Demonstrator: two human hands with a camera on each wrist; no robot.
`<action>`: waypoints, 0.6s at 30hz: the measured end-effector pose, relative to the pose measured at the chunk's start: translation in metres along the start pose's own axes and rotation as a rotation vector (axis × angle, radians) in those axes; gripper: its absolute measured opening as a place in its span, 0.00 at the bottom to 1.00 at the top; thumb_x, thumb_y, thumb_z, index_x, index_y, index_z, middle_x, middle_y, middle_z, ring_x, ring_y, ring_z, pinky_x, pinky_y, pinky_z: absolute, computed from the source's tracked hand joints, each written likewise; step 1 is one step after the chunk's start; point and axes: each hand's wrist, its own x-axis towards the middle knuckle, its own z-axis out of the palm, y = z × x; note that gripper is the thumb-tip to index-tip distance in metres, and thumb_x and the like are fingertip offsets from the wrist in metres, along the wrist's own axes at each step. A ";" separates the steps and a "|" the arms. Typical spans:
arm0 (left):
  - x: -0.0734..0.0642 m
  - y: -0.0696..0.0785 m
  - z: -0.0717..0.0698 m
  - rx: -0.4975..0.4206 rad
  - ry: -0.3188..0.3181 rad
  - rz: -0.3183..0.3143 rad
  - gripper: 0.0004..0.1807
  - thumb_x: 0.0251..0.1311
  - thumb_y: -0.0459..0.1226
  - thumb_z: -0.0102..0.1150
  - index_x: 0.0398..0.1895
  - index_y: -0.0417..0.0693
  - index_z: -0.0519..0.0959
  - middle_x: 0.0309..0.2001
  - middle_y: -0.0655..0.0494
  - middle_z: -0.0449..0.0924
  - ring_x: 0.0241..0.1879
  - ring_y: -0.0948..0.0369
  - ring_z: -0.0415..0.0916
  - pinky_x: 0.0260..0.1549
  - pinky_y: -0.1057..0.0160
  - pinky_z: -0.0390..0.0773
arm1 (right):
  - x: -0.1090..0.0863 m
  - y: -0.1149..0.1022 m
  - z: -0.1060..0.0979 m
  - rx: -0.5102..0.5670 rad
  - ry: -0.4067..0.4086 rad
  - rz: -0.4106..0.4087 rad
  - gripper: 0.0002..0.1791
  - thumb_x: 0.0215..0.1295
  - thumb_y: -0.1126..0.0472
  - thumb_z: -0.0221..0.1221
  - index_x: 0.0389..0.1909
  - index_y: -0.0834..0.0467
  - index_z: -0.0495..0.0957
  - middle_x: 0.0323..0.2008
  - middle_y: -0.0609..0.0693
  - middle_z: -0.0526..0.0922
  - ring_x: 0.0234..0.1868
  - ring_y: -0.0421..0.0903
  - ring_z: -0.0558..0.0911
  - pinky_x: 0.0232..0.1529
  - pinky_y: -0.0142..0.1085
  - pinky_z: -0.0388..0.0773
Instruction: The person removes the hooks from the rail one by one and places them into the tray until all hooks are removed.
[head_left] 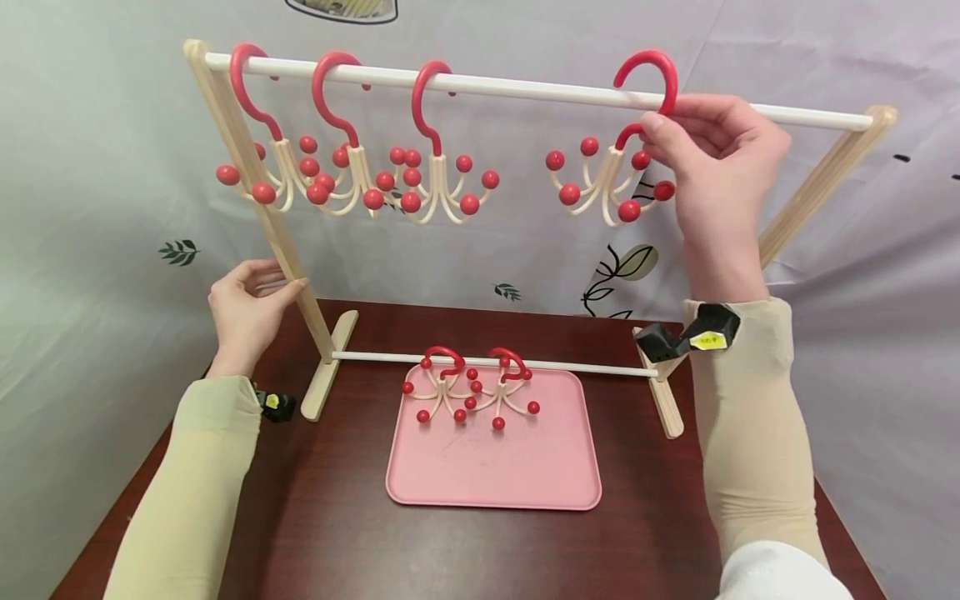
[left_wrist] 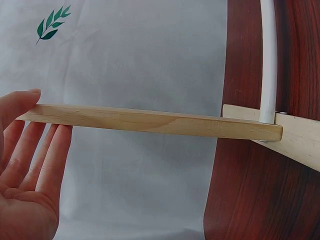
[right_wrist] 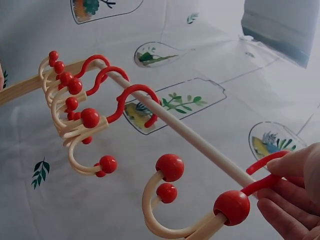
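Observation:
My right hand (head_left: 723, 158) pinches the red hook (head_left: 651, 57) of a hanger at the right half of the white rail (head_left: 525, 87). The hook arches above the rail, its tip right at the rail in the right wrist view. Below it spread the hanger's cream prongs (head_left: 606, 185), tipped with red balls. My left hand (head_left: 251, 308) holds the rack's left wooden post (left_wrist: 150, 121) between thumb and fingers. Three matching hangers, the nearest with its hook (head_left: 417, 104) over the rail, hang toward the left end.
Two more hangers (head_left: 442, 385) lie at the back of a pink tray (head_left: 495, 475) on the dark wooden table (head_left: 322, 517). The rack's lower white bar (head_left: 600, 367) runs behind the tray, between wooden feet (head_left: 322, 396). A printed cloth (head_left: 465, 275) hangs behind.

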 end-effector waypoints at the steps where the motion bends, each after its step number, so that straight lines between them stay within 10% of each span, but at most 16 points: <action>1: 0.000 0.000 0.000 -0.002 0.000 0.000 0.27 0.58 0.47 0.75 0.58 0.45 0.81 0.52 0.50 0.84 0.45 0.68 0.83 0.45 0.69 0.83 | -0.001 -0.001 -0.001 0.007 0.004 -0.005 0.17 0.49 0.71 0.78 0.39 0.70 0.85 0.35 0.62 0.86 0.33 0.53 0.86 0.43 0.36 0.85; 18: 0.001 -0.002 0.000 -0.015 -0.001 -0.001 0.26 0.58 0.46 0.75 0.57 0.46 0.82 0.51 0.52 0.84 0.42 0.73 0.82 0.43 0.72 0.82 | -0.034 0.011 -0.036 -0.105 -0.032 0.029 0.20 0.50 0.68 0.79 0.43 0.70 0.85 0.35 0.60 0.87 0.33 0.52 0.86 0.25 0.32 0.78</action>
